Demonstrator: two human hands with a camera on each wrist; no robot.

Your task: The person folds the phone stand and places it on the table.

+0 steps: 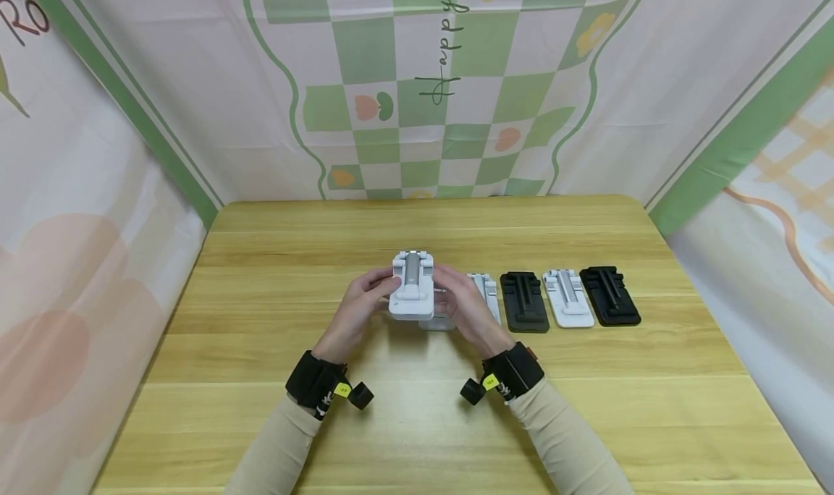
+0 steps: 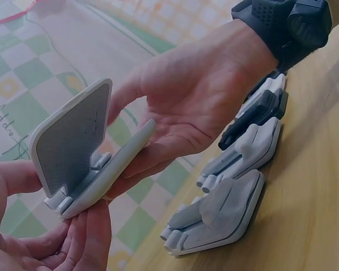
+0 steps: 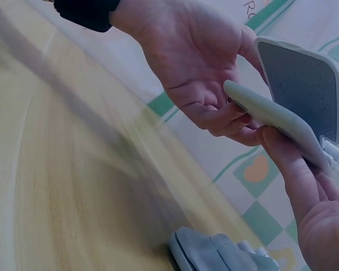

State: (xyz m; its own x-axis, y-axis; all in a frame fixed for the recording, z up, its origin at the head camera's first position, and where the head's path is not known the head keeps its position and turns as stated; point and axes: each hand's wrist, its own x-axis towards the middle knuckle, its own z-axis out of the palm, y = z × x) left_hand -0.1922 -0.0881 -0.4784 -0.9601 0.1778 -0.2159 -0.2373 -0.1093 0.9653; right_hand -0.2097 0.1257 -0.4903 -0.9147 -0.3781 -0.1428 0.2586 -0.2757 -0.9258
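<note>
A white folding phone stand (image 1: pixel 413 296), its padded plate (image 2: pixel 73 135) tilted up from its base, is held above the table between both hands. My left hand (image 1: pixel 357 308) grips its left side, thumb at the plate's edge and fingers beneath the base. On the other side, my right hand (image 1: pixel 470 305) holds it with the fingertips under the base (image 3: pixel 277 118). Just below, a folded white phone stand (image 2: pixel 214 217) lies partly covered by the held one in the head view. Another white stand (image 1: pixel 487 296) beside it is partly hidden by the right hand.
Further right in the row lie a black phone stand (image 1: pixel 524 303), a white one (image 1: pixel 569 299) and a second black one (image 1: pixel 610 296), all folded flat. The wooden table (image 1: pixel 274 249) ends at a patterned cloth backdrop (image 1: pixel 423 140). Both wrists wear black straps with small cameras.
</note>
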